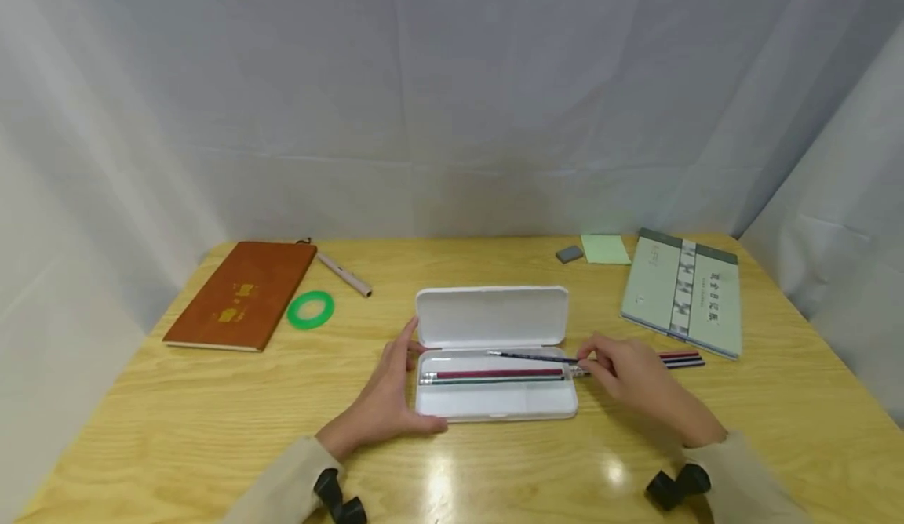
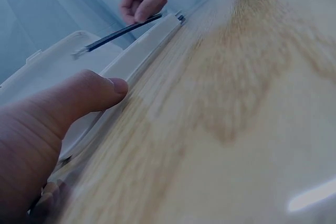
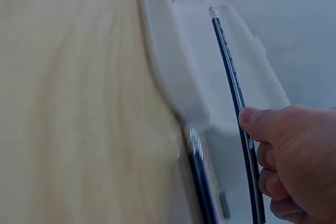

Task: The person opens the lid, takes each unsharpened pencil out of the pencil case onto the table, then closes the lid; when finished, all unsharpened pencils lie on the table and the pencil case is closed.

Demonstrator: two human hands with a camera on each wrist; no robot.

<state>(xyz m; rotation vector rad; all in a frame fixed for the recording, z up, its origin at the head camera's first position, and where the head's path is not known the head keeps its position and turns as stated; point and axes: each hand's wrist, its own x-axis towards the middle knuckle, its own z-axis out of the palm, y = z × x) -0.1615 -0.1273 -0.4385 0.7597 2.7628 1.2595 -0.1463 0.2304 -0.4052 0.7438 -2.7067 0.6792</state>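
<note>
An open white pencil case [image 1: 459, 406] lies on the table with its lid tipped back. My left hand [image 1: 384, 391] holds its left end, thumb along the front edge and fingers at the back corner. My right hand [image 1: 632, 379] pinches a dark blue pencil [image 3: 231, 72] between thumb and forefinger. That pencil slants over the case, its eraser end pointing left. Inside the case lie a red pencil [image 1: 494, 372] and a green pencil [image 1: 494, 380], side by side. More pencils [image 1: 683, 361] lie on the table beside the case, partly hidden under my right hand.
To the left are a brown notebook [image 1: 243, 296], a pale pen [image 1: 344, 274] and a green tape ring [image 1: 311, 322]. At the back right sit a grey eraser [image 1: 569, 254], green sticky notes [image 1: 605, 249] and a pale green notebook [image 1: 650, 285]. A white curtain [image 1: 466, 116] hangs behind the table.
</note>
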